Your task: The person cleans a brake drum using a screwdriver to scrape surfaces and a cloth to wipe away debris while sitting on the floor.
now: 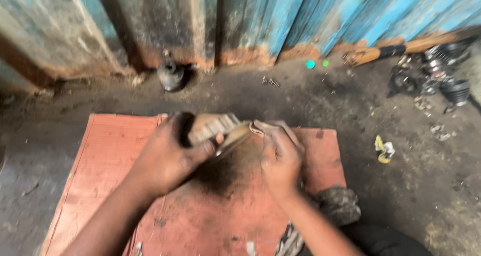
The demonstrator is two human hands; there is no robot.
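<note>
Beyond the hands, at the foot of the worn blue wall (300, 15), we see a dark rounded metal part (171, 75) and a small spring (273, 82). Far right of the hands lies a heap of black mechanical parts (441, 70); nearer, on the dirt floor (411, 186), a yellow-white scrap (384, 149). Under them we see a stained reddish board (110, 155), with a grimy rag (338, 203) near its right edge.

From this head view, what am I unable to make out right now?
- Greasy part gripped by the left hand: motion blur and fingers hide its shape.
- Strip running to the right hand: blurred; how it is held is covered by the fingers.
- Dark parts pile on the ground at top right: too blurred and small to tell apart.
- Red board: near edge cut off by the frame's bottom.
- Dirty rag: partly behind the right forearm.
</note>
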